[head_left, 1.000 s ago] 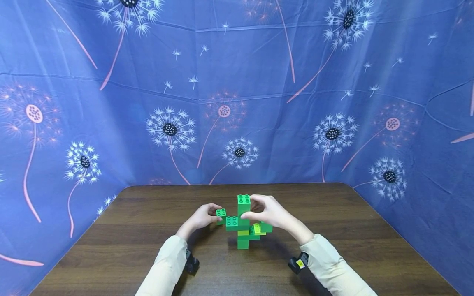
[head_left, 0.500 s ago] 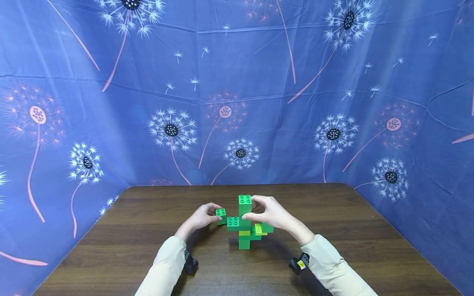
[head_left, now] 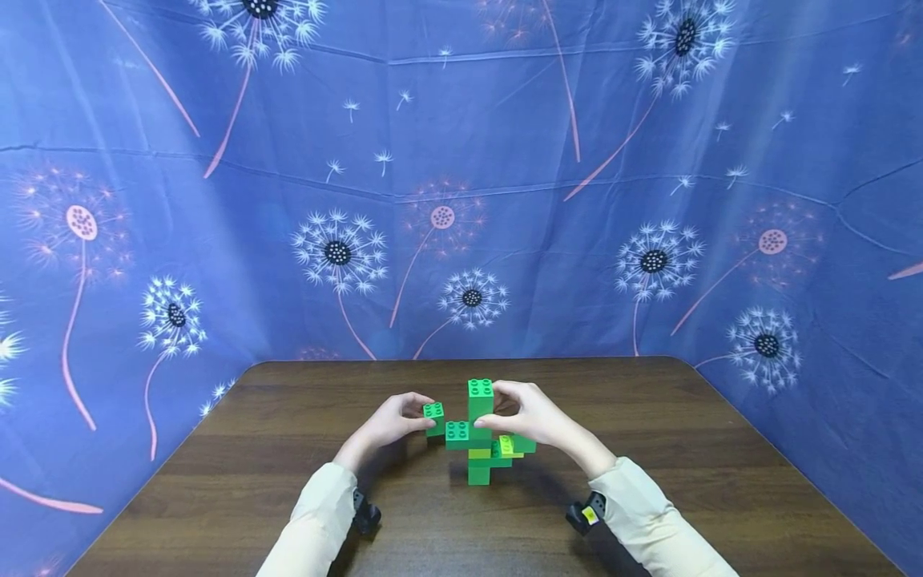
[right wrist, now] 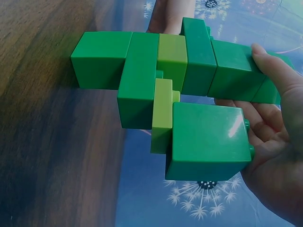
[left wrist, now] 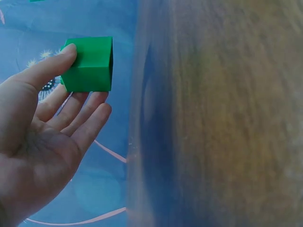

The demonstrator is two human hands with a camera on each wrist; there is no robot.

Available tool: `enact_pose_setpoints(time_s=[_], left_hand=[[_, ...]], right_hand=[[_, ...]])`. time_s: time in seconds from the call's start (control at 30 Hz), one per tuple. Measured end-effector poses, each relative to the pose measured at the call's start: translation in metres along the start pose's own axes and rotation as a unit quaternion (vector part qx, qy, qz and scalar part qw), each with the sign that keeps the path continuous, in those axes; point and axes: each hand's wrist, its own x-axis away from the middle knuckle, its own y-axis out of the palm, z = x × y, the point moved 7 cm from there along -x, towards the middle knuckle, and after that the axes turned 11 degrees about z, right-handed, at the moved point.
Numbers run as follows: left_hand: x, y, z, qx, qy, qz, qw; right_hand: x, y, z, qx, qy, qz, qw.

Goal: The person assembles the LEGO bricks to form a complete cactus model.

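Note:
In the head view my left hand pinches a green toy building brick between thumb and fingers, its studs facing up. The left wrist view shows that brick from another side, the thumb on one face and the fingers behind. To its right rises a tower of stacked green and lime bricks. My right hand grips the tall upper part of the tower, thumb in front. In the right wrist view a thin lime brick and a big green brick stick out from one side. A small gap separates the held brick from the tower.
The brown wooden table lies under both hands. Behind it hangs a blue cloth with a dandelion print. A black wrist camera sits on each wrist, the left camera and the right camera.
The head view has shifted slightly, so the scene sits a little further right. The left hand's brick has risen and turned very slightly. The right hand keeps its hold on the tower.

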Motion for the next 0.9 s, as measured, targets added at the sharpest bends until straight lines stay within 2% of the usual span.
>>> enact_pose_setpoints(time_s=[0.2,0.4,0.6,0.9], left_hand=[[0.004,-0.004,0.009,0.003,0.01,0.0,0.9999],[0.008,-0.008,0.012,0.034,-0.015,0.001,0.9993],[0.013,-0.014,0.017,0.035,-0.02,0.008,0.9991],[0.014,-0.02,0.033,0.028,0.022,0.009,0.9993]], right_hand=[[0.0,-0.001,-0.002,0.0,-0.018,0.004,0.9998],[-0.001,-0.001,-0.002,0.006,-0.023,0.004,0.9997],[-0.001,-0.001,-0.004,0.008,-0.013,0.004,0.9999],[0.0,-0.002,-0.005,0.009,-0.001,-0.004,0.9999]])
